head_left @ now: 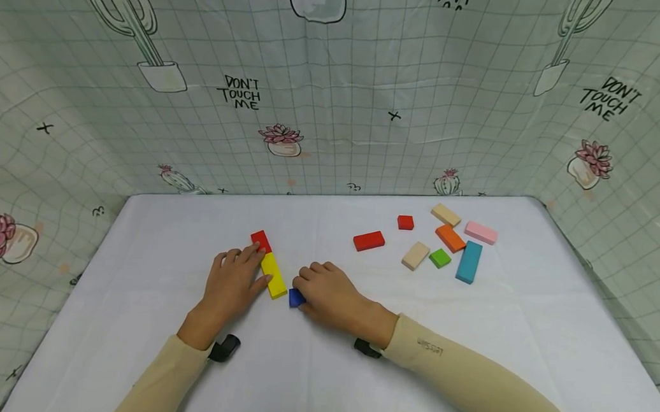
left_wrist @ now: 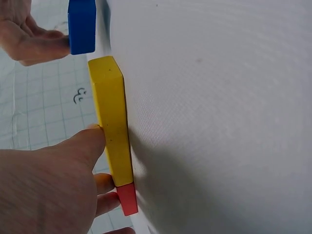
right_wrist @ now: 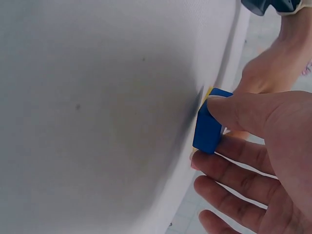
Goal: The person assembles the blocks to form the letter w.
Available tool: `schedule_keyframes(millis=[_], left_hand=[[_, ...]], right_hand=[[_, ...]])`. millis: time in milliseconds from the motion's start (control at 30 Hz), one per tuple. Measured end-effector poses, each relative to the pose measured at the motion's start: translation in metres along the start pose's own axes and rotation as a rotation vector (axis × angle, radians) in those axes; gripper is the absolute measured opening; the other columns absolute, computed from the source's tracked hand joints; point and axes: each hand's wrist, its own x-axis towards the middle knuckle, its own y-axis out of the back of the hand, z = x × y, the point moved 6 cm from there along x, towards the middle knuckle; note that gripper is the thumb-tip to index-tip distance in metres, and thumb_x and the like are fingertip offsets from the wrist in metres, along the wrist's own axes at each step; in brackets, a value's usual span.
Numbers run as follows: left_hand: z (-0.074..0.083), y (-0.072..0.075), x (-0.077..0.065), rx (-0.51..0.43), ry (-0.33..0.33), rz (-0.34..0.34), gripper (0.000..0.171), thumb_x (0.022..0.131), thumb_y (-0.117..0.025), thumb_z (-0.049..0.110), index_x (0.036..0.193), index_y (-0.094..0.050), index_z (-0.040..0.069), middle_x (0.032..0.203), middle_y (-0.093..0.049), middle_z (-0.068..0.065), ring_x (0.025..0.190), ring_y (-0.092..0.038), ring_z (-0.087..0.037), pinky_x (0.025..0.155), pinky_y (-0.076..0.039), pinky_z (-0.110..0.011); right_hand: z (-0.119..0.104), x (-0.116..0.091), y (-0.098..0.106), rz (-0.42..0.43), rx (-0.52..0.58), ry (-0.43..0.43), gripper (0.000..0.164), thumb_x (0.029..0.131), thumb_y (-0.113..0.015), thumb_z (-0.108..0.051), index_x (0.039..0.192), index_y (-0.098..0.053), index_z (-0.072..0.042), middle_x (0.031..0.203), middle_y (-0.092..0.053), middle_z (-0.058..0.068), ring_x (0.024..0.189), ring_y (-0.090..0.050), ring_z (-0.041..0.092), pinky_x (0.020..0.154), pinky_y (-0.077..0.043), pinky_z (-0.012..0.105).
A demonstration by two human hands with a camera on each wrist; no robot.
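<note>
On the white table, a yellow block lies end to end with a smaller red block, the two forming one slanted row. My left hand rests on this row, its thumb touching the yellow block and its fingertips at the red one. Just right of the yellow block's near end, my right hand pinches a blue block between thumb and fingers. In the left wrist view the blue block stands apart from the yellow end by a small gap.
To the right lie a red block, a small red cube, two beige blocks, an orange block, a green block, a pink block and a teal block. A patterned cloth hangs behind the table.
</note>
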Motion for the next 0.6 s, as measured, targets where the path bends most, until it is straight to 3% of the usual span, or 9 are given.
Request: schedule_keyframes(millis=[600], left_hand=[[-0.0009, -0.0009, 0.0007, -0.004, -0.002, 0.011, 0.059, 0.101, -0.073, 0.035, 0.147, -0.06, 0.001, 0.156, -0.054, -0.018, 0.134, -0.052, -0.043, 0.117, -0.036, -0.062]], right_hand=[[-0.0038, 0.0053, -0.0036, -0.008, -0.03, -0.009, 0.03, 0.095, -0.081, -0.03, 0.117, -0.076, -0.01, 0.114, -0.074, 0.003, 0.105, -0.066, 0.02, 0.094, -0.055, 0.034]])
